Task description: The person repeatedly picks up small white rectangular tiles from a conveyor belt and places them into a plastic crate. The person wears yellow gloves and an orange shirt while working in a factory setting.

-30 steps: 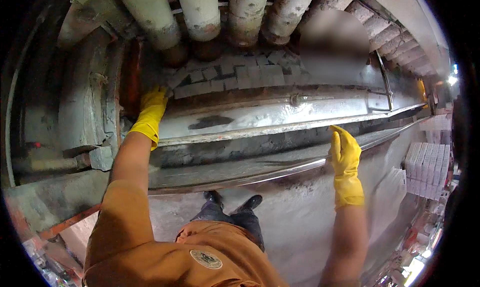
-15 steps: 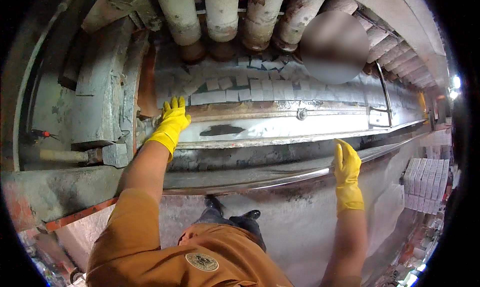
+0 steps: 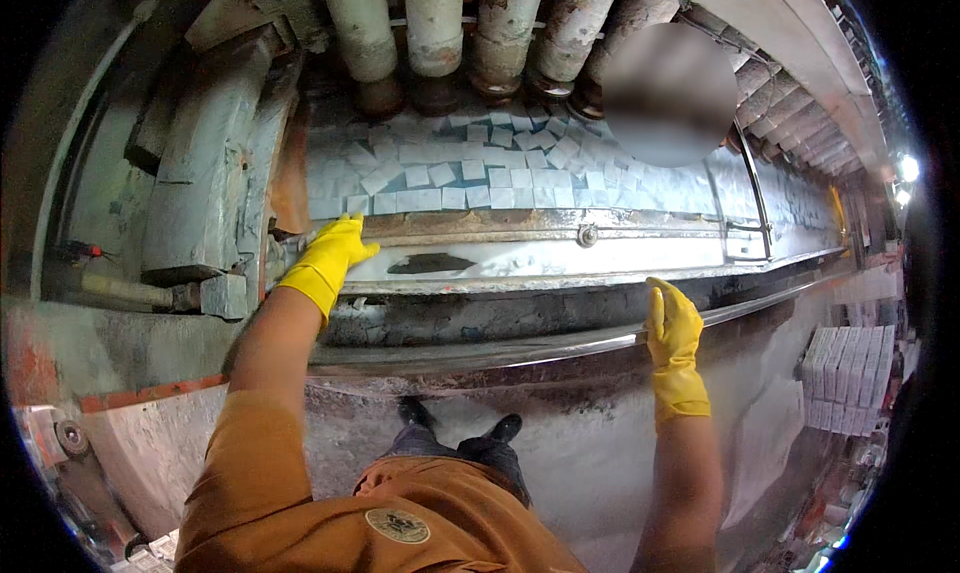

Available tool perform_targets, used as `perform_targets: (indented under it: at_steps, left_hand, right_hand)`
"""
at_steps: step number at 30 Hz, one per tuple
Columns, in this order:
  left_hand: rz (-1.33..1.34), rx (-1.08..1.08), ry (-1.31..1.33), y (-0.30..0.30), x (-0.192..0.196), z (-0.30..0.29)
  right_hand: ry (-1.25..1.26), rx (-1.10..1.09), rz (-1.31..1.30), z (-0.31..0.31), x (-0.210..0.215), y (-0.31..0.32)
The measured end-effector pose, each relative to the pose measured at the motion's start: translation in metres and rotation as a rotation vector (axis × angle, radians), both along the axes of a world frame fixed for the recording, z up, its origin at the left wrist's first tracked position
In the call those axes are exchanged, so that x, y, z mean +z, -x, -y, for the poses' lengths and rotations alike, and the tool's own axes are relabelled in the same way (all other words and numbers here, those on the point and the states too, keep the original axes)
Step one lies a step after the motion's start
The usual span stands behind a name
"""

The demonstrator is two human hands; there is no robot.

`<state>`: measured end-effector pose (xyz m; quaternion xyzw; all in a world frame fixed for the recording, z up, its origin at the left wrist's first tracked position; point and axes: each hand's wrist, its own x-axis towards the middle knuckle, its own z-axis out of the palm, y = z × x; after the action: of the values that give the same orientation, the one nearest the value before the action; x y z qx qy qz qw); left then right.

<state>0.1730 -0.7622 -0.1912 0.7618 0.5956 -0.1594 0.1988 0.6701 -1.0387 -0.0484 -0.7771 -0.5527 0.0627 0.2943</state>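
Observation:
My left hand (image 3: 333,256), in a yellow rubber glove, reaches over the near edge of a wet bed. Its fingers are stretched forward and the thumb sticks out to the side. The fingertips are at a small pale square piece (image 3: 358,204) in the row nearest me; whether they press on it I cannot tell. Many similar pale pieces (image 3: 412,201) lie over the bed, some in rows, some askew. My right hand (image 3: 676,345), gloved alike, is raised by the shiny metal rail (image 3: 480,355). Its fingers are loosely bent with the thumb apart, and nothing shows in them.
Thick pale pipes (image 3: 435,33) hang along the far side. A grey metal housing (image 3: 205,163) borders the left end, with a hammer (image 3: 215,295) below it. A thin metal bar (image 3: 755,188) crosses the bed at right. Stacked pale blocks (image 3: 848,365) stand on the right.
The view has shifted, so more of the bed with its pale pieces shows. My left fingers have come down to the nearest row. My right hand keeps its pose beside the rail.

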Motion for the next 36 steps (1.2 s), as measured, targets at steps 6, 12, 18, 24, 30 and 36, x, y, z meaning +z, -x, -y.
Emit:
perform_targets:
  at_steps: [6,12,18,24,30,36]
  left_hand:
    - [0.158,-0.078,-0.041,-0.033,0.076,0.053]
    - [0.286,-0.026,-0.208,-0.044,0.156,0.160]
    - [0.427,0.467,-0.197,-0.039,0.149,0.268]
    - [0.264,0.457,-0.781,-0.057,0.111,0.283]
    - [0.162,0.570,-0.833,-0.032,0.088,0.285]
    - [0.038,0.712,-0.704,-0.048,0.111,0.272]
  right_hand:
    - [-0.150,0.065,0.153,0.022,-0.005,-0.015]
    - [-0.213,0.089,0.187,0.050,-0.014,-0.035]
    - [-0.240,0.135,0.192,0.072,-0.025,-0.062]
    - [-0.168,0.233,0.170,0.095,-0.026,-0.077]
    - [-0.174,0.236,0.185,0.118,-0.035,-0.136]
    - [-0.028,-0.048,0.041,0.103,-0.039,-0.241]
